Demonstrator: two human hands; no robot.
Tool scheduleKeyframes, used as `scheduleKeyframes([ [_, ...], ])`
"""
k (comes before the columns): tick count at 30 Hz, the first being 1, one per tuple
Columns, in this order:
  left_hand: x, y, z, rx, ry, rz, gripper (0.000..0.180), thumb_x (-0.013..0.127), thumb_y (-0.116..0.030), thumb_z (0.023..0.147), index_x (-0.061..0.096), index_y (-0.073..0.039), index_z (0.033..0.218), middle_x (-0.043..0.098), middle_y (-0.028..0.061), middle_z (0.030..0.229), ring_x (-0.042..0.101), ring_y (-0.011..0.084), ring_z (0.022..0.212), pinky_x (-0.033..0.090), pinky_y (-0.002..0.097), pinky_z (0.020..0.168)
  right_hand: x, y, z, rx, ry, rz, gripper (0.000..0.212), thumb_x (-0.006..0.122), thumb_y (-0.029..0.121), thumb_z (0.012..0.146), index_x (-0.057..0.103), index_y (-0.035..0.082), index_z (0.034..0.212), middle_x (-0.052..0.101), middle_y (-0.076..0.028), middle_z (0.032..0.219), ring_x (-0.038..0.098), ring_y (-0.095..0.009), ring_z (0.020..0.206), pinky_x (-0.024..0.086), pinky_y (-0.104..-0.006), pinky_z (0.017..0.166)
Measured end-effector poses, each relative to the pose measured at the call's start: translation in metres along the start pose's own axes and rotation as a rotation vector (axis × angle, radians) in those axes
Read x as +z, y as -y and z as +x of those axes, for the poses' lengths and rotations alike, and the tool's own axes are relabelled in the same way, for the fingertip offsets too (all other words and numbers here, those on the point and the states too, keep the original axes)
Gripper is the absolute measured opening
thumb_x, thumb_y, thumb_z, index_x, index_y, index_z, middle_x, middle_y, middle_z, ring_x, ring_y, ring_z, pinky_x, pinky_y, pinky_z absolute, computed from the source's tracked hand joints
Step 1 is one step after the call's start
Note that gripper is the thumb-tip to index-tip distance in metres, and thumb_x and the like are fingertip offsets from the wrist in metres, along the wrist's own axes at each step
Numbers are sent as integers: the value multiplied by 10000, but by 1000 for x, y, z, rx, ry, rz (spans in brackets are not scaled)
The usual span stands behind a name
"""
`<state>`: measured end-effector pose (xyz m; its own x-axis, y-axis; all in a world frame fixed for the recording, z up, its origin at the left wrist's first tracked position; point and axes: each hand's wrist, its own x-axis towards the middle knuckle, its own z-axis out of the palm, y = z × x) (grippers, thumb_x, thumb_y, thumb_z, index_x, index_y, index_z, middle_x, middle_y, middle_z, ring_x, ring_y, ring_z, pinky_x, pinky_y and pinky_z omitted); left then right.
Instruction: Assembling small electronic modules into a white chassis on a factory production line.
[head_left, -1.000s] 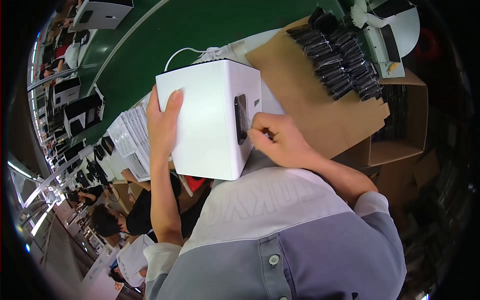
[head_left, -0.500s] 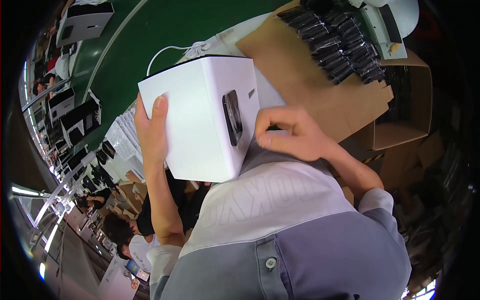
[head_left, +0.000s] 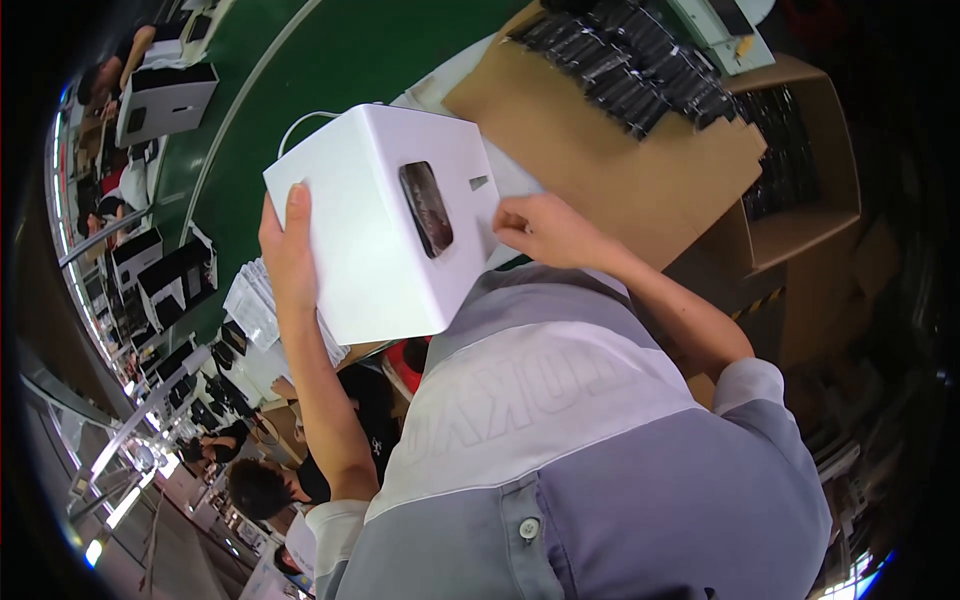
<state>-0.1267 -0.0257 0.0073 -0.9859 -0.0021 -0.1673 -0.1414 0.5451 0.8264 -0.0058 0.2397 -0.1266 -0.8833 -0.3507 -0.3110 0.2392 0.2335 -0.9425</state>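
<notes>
A white box-shaped appliance housing [head_left: 345, 225] is tilted in front of my body, with a dark rounded window [head_left: 427, 210] and a small slot on its right face. My left hand [head_left: 288, 250] grips its left side, the thumb flat on the broad white face and the other fingers hidden behind. Beside the right face, my right hand [head_left: 545, 230] is closed, fingers curled in and fingertips close to the housing's edge. Whether it touches the housing or pinches something small is hidden. A white cable [head_left: 300, 125] loops out behind the housing.
On the right, a cardboard sheet [head_left: 590, 190] carries several black plastic-wrapped packs [head_left: 630, 70]. An open carton [head_left: 800, 230] with more dark packs stands beyond. The green conveyor [head_left: 290, 60] runs along the far left, bearing similar housings [head_left: 168, 105]. Co-workers [head_left: 262, 490] are at lower left.
The housing has turned slightly and shifted left and up, showing more of its windowed face. My right hand has moved up and left, its fingers curling tighter beside the housing.
</notes>
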Motion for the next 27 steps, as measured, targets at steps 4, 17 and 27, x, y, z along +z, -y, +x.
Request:
scheduleKeyframes([
  [4,-2,3,1,-25,13,-44,532,575,-407,1017,561,23,1330,648,120,1206,608,174,1041,462,300,951,-5,45,8,-170,-55,352,112,673,126,902,662,23,945,663,-63,819,585,-104,773,501,-306,727],
  [17,-55,26,-30,-173,192,-208,318,585,-237,1030,616,41,1181,696,80,1121,650,119,973,510,266,879,24,-54,-15,36,-260,177,148,636,162,833,692,51,914,726,-141,886,685,-333,833,528,-426,741],
  [27,-18,-35,-6,-103,241,-435,250,690,-93,932,657,64,1123,735,112,1017,691,138,839,556,272,777,28,-92,47,-38,-621,-226,234,660,66,810,652,20,1040,653,-180,1031,595,-364,1018,489,-437,854],
])
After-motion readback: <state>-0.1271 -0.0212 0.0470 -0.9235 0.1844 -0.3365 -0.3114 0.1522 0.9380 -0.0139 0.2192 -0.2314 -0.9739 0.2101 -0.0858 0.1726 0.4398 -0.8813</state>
